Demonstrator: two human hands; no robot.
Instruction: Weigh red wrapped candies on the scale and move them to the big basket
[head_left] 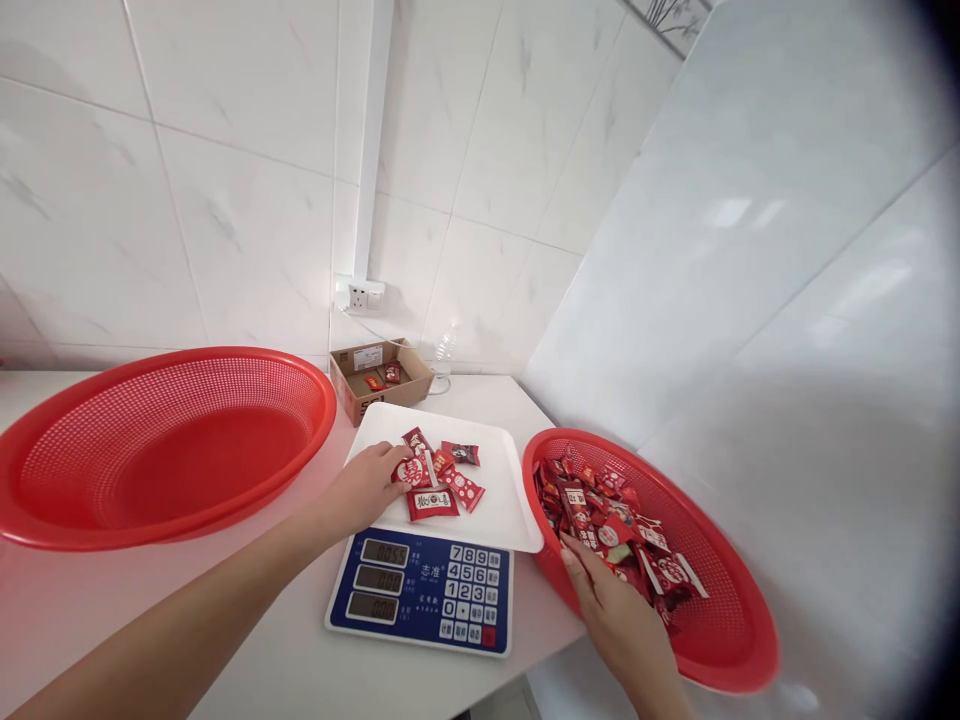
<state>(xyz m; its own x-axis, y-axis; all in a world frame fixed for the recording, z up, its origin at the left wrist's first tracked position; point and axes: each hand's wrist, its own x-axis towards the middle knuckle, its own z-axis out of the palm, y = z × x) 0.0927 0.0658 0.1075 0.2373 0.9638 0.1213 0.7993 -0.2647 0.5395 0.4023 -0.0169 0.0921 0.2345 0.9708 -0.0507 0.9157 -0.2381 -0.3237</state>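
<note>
A blue electronic scale (420, 590) with a white weighing tray (495, 505) stands on the white counter. Several red candy packets (439, 480) lie on the tray. My left hand (364, 490) rests on the tray's left side, its fingers closed on one packet in the pile. My right hand (611, 610) reaches into the red basket (739, 620) on the right, fingers spread flat over the heap of red packets (611, 520) in it; I cannot see whether it holds one.
A large empty red mesh basket (161, 445) sits on the left of the counter. A small cardboard box (380, 377) with a few packets stands at the back by the tiled wall, under a wall socket (361, 296). A clear bottle (445, 350) stands beside it.
</note>
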